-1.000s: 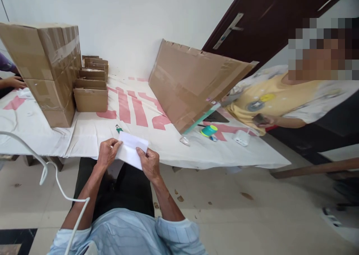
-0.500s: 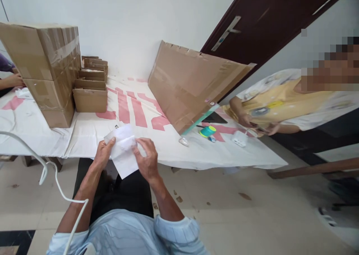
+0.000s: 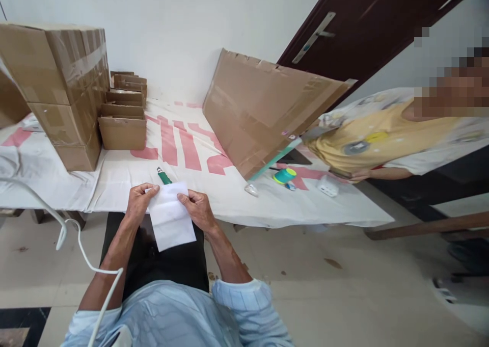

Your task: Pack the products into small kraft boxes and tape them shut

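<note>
A creased sheet of white paper (image 3: pixel 171 219) hangs between my two hands at the table's front edge, above my lap. My left hand (image 3: pixel 140 200) pinches its upper left edge between thumb and fingers. At the upper right edge, my right hand (image 3: pixel 197 209) grips it with the thumb on top. Just beyond the sheet lies a green-handled tool with a metal end (image 3: pixel 164 176), its near part hidden by the paper.
Stacked cardboard boxes (image 3: pixel 72 92) and small open cartons (image 3: pixel 123 133) stand left. A large cardboard panel (image 3: pixel 263 112) leans behind a teal spool (image 3: pixel 283 176) and a white power strip (image 3: pixel 327 185). Another person (image 3: pixel 362 138) is at the right. A white cable (image 3: pixel 95 271) crosses my left arm.
The paper has straightened and moved slightly right and down. My right hand has shifted to its upper right edge. More of the green tool shows. At far left, a brown box appears where hands were.
</note>
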Demonstrator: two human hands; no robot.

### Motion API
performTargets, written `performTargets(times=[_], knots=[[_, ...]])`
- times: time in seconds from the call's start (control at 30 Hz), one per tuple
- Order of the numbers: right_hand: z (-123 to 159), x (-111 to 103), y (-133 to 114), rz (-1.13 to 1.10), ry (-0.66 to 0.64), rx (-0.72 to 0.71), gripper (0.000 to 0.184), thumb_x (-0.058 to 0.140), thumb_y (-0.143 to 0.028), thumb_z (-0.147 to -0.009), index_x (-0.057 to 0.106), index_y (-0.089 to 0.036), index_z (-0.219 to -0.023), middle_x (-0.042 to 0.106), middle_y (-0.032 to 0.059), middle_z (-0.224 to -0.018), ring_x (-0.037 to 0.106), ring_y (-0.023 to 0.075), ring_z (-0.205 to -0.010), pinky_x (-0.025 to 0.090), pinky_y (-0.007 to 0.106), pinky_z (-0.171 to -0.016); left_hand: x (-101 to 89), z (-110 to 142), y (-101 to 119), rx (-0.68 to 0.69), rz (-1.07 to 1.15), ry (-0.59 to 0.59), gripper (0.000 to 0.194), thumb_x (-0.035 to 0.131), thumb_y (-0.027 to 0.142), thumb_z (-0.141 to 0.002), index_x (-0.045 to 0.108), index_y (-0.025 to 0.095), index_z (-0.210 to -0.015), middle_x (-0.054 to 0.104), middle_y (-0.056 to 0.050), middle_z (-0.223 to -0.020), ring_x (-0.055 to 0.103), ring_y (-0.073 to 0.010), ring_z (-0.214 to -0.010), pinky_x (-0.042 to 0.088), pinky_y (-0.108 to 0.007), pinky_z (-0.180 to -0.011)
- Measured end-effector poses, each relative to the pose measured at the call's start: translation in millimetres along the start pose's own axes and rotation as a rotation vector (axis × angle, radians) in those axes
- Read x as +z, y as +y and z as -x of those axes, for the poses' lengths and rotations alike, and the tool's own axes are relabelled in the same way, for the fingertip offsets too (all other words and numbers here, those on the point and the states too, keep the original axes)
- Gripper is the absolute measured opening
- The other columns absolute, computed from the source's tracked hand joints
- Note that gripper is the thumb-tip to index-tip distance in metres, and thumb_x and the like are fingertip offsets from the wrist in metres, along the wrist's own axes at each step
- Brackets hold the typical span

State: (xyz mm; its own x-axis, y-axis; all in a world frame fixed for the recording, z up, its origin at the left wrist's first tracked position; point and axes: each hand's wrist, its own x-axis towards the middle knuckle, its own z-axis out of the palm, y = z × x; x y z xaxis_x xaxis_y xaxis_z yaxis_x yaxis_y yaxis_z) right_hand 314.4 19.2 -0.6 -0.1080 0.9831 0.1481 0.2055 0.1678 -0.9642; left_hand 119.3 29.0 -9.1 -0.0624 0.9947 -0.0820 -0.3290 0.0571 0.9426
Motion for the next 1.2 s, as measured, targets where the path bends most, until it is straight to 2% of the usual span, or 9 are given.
performTargets(times=[0.3,0.43,0.5,0.57,0.67,0.8,0.97,1.1,1.2], knots=[[-1,5,0,-0.072,0.033,0.097,0.055,0.069,-0.073,-0.076,0.055,-0.020,-0.067,0.039,-0.0036,-0.060,0.032,0.0113,-0.059,0.026,0.026,-0.050,-2.8,-1,5,0.065,0.009,-0.011,0.065,0.094,0.066,-0.061,0.049,0.019,-0.055,0.045,0.007,-0.048,0.035,-0.0050,-0.044,0.025,-0.021,-0.044],[-7,6,4,-0.071,0.136,0.073,0.057,0.072,-0.073,-0.075,0.050,-0.022,-0.064,0.036,-0.0047,-0.059,0.029,0.0104,-0.059,0.024,0.026,-0.050,-6.7,-1,5,0.067,-0.093,-0.098,0.057,0.093,0.060,-0.065,0.056,0.017,-0.055,0.051,0.004,-0.050,0.043,-0.0074,-0.047,0.032,-0.022,-0.048],[-7,6,6,-0.101,0.154,0.087,0.059,0.074,-0.074,-0.074,0.048,-0.022,-0.063,0.036,-0.0050,-0.058,0.029,0.0103,-0.059,0.024,0.025,-0.051,-7.0,-2,2,0.073,-0.101,-0.068,0.054,0.092,0.057,-0.066,0.058,0.017,-0.056,0.052,0.003,-0.051,0.044,-0.0077,-0.047,0.032,-0.022,-0.048],[-4,5,9,-0.162,0.101,0.131,0.058,0.077,-0.074,-0.072,0.054,-0.021,-0.066,0.043,-0.0040,-0.059,0.035,0.0110,-0.059,0.030,0.025,-0.052,-7.5,-5,-1,0.089,-0.076,-0.006,0.052,0.091,0.056,-0.067,0.059,0.017,-0.057,0.050,0.004,-0.050,0.041,-0.0070,-0.046,0.029,-0.021,-0.047],[5,4,16,-0.224,-0.069,0.214,0.057,0.084,-0.071,-0.068,0.069,-0.017,-0.078,0.059,0.0000,-0.067,0.048,0.0141,-0.063,0.040,0.028,-0.058,-11.2,-11,-6,0.110,-0.005,0.072,0.050,0.092,0.056,-0.066,0.061,0.016,-0.061,0.050,0.005,-0.051,0.039,-0.0064,-0.046,0.028,-0.021,-0.046],[20,3,30,-0.240,-0.185,0.258,0.058,0.088,-0.069,-0.066,0.075,-0.015,-0.081,0.065,0.0021,-0.071,0.052,0.0148,-0.063,0.041,0.028,-0.059,-20.8,-19,-11,0.115,0.086,0.150,0.048,0.094,0.054,-0.061,0.066,0.016,-0.066,0.052,0.006,-0.053,0.041,-0.0069,-0.046,0.032,-0.021,-0.046],[32,2,40,-0.300,-0.231,0.243,0.056,0.089,-0.068,-0.067,0.080,-0.016,-0.086,0.070,0.0019,-0.078,0.056,0.0161,-0.068,0.046,0.030,-0.067,-26.6,-26,-18,0.094,0.126,0.198,0.045,0.095,0.051,-0.062,0.065,0.017,-0.067,0.053,0.006,-0.052,0.044,-0.0078,-0.046,0.035,-0.021,-0.047],[36,-1,41,-0.296,-0.210,0.230,0.055,0.089,-0.067,-0.067,0.079,-0.016,-0.084,0.069,0.0009,-0.075,0.055,0.0158,-0.068,0.045,0.029,-0.066,-25.2,-26,-18,0.074,0.147,0.192,0.044,0.095,0.049,-0.062,0.068,0.016,-0.069,0.061,0.003,-0.056,0.049,-0.0092,-0.048,0.037,-0.022,-0.047],[37,-3,42,-0.314,-0.188,0.237,0.054,0.090,-0.068,-0.067,0.078,-0.017,-0.082,0.068,0.0006,-0.074,0.054,0.0153,-0.067,0.044,0.029,-0.065,-24.6,-25,-17,0.085,0.152,0.189,0.043,0.095,0.049,-0.062,0.068,0.016,-0.066,0.059,0.004,-0.054,0.048,-0.0086,-0.047,0.037,-0.021,-0.047]])
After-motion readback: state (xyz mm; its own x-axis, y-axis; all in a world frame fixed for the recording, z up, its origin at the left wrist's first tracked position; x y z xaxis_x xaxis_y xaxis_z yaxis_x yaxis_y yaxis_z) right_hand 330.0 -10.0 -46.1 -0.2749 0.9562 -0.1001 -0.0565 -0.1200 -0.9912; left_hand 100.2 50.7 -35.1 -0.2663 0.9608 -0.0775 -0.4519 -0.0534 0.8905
